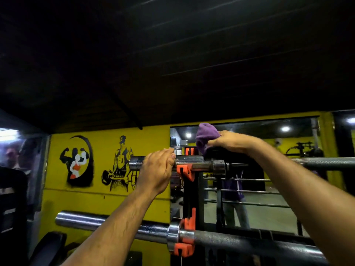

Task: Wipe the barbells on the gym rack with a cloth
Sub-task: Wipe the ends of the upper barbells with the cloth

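— Where's the cloth?

— The purple cloth (pixel 206 137) is bunched in the right hand (pixel 233 142), up on top of the rack (pixel 189 191), just above the upper barbell (pixel 199 164). The fingers are curled round it, clenched on the fabric and pressing it down on the dark top of the upright.

— And the other hand?

— The left hand (pixel 156 172) is on the upper barbell's sleeve, left of the cloth. The palm and fingers wrap over the steel, and the thumb lies along the top towards the orange hook (pixel 184 172). It's grasping the bar.

— How many bars do you count?

— 2 clearly on this side. The upper one sits in its orange hook between the 2 hands. The lower barbell (pixel 119 226) runs beneath both forearms and rests in a second orange hook (pixel 185 244). Thinner rods show behind the rack, below the right forearm, but I can't tell whether they're real or mirrored.

— What holds what, then?

— Each orange hook cradles 1 bar. Beyond the hands there's a yellow wall (pixel 107 196) with 2 painted bodybuilder figures left of the left hand, and a mirror (pixel 269 206) behind the right.
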A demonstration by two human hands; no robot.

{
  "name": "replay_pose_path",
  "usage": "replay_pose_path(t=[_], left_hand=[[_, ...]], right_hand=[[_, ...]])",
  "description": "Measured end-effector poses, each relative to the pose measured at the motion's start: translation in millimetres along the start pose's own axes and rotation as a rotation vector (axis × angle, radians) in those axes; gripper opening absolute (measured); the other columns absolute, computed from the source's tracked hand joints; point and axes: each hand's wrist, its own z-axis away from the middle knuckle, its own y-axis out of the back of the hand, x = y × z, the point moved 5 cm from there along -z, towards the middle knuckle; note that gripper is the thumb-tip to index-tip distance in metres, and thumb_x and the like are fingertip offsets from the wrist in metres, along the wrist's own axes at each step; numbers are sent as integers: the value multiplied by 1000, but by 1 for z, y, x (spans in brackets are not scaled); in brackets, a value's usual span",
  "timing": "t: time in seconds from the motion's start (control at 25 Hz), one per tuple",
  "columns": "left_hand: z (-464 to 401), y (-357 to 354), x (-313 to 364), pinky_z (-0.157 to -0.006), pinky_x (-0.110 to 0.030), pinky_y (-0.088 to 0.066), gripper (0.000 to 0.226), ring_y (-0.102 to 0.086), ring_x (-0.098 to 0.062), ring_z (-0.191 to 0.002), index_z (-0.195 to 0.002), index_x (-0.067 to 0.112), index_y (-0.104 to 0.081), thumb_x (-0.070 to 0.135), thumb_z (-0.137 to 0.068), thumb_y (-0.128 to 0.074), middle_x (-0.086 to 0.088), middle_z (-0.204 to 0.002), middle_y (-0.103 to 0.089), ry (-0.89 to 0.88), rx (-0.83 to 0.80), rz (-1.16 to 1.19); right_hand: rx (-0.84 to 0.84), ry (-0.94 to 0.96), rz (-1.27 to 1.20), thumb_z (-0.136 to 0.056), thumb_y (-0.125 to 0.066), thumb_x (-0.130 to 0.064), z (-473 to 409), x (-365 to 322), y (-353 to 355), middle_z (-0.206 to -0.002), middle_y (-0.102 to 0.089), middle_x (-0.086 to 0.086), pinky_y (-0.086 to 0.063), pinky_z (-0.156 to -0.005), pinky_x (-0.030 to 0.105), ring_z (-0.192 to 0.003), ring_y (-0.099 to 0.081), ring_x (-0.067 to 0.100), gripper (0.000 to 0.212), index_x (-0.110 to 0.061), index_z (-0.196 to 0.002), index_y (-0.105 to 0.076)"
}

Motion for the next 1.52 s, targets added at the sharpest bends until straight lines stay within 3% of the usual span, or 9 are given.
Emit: replay_pose_path(t=[0.24, 0.48, 0.6, 0.72, 0.88, 0.96, 1.16, 1.4, 1.52], left_hand=[[0, 1, -1, -119, -36, -17, 70, -37, -12, -142, -150, 24, -43, 55, -100, -4, 3, -152, -48, -21, 5, 4], [2, 5, 3, -120, -35, -13, 66, -33, -12, -145, -151, 24, -39, 51, -101, -7, 3, -155, -43, -6, -21, 3], [4, 6, 3, -121, -36, -14, 60, -32, -12, -146, -152, 24, -37, 49, -105, -10, 3, -156, -42, -10, -35, 6], [1, 3, 1, -121, -36, -13, 58, -31, -11, -146, -153, 25, -36, 48, -105, -12, 4, -157, -40, -12, -39, 1], [1, 0, -1, -121, -34, -12, 67, -30, -10, -146, -153, 26, -36, 52, -99, -5, 5, -157, -40, -5, -40, -11], [2, 1, 0, -120, -34, -13, 67, -30, -10, -146, -153, 26, -36, 52, -100, -5, 5, -157, -40, -5, -39, -8], [4, 4, 2, -122, -36, -12, 65, -27, -13, -148, -154, 25, -34, 53, -103, -5, 3, -159, -36, 2, -83, -9], [0, 4, 2, -121, -34, -9, 62, -24, -11, -150, -155, 26, -30, 52, -103, -8, 4, -162, -32, 5, -113, -12], [2, 4, 1, -122, -34, -8, 71, -20, -10, -151, -157, 25, -26, 55, -97, -3, 4, -163, -28, 11, -132, 0]], right_hand=[[534, 363, 471, -74, -75, -53, 81, -27, -36, -106, -66, -3, -57, -68, 41, -90, -64, 23, 56, -29, -118, -50], [-71, -185, 71, -64, -77, -55, -5, -8, 4, -101, -71, 10, -57, -90, 43, -90, -70, 27, 56, -19, -103, -61], [-127, -225, 87, -78, -74, -49, -18, -1, -1, -102, -71, 13, -56, -93, 46, -90, -70, 28, 43, -15, -101, -62], [66, 49, 172, -78, -75, -39, 4, -16, -8, -100, -70, 2, -58, -86, 42, -88, -68, 21, 39, -24, -110, -59], [659, 479, 474, -68, -82, -40, 81, -27, -47, -102, -68, 0, -57, -68, 37, -89, -65, 25, 57, -25, -116, -55], [687, 462, 500, -68, -81, -44, 79, -26, -48, -100, -67, -1, -54, -67, 35, -88, -63, 22, 55, -26, -114, -57], [141, -45, 57, -79, -73, -39, 19, -22, -2, -96, -70, 4, -51, -73, 31, -84, -66, 21, 28, -25, -101, -63], [665, 531, 95, -69, -84, -16, 124, -13, -81, -124, -62, 3, -47, -104, 35, -122, -54, 18, 56, -17, -119, -59], [852, 210, -584, -82, -79, -35, 152, 20, -114, -108, -69, -5, -55, -83, 24, -98, -66, 11, 42, -20, -117, -60]])
